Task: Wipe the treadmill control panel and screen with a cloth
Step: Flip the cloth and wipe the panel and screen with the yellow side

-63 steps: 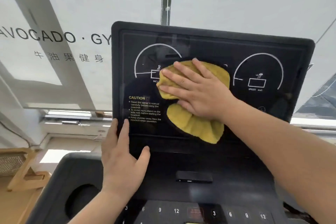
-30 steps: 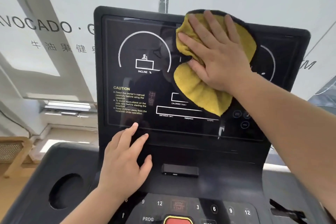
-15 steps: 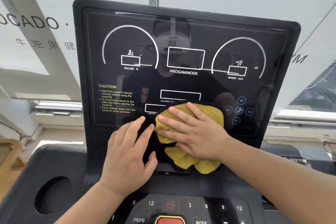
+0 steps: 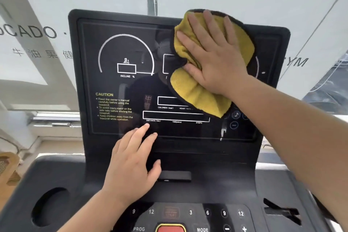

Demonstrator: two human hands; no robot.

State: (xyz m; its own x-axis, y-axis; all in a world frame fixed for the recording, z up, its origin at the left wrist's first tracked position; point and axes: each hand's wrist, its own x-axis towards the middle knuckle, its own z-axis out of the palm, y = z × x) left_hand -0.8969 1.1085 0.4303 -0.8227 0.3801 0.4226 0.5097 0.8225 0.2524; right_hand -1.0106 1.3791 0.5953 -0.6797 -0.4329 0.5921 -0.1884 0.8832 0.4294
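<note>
Moved since half a second earlier: right hand (image 4: 212, 58) and cloth (image 4: 199, 90), from the lower edge of the screen (image 4: 120, 88) up to its top edge, right of centre. Left hand (image 4: 131, 164) kept at the bottom bezel.

Nearest: control panel (image 4: 207, 213), not yet wiped; one red button (image 4: 170, 229) and two runs of numbered keys counted. One cup recess (image 4: 49, 207) at left.

Next: left hand, fingers loosely spread, tips resting on the lower screen border, holding nothing, bracing the console.

Farthest: right hand flat, fingers spread, palm pressing the one yellow cloth against the glass; grasped nothing.

Step judged: screen wiping, mid-stroke at the top. Next move judged: pass over the left dial area, then down to the panel keys, with light pressure near the buttons.
</note>
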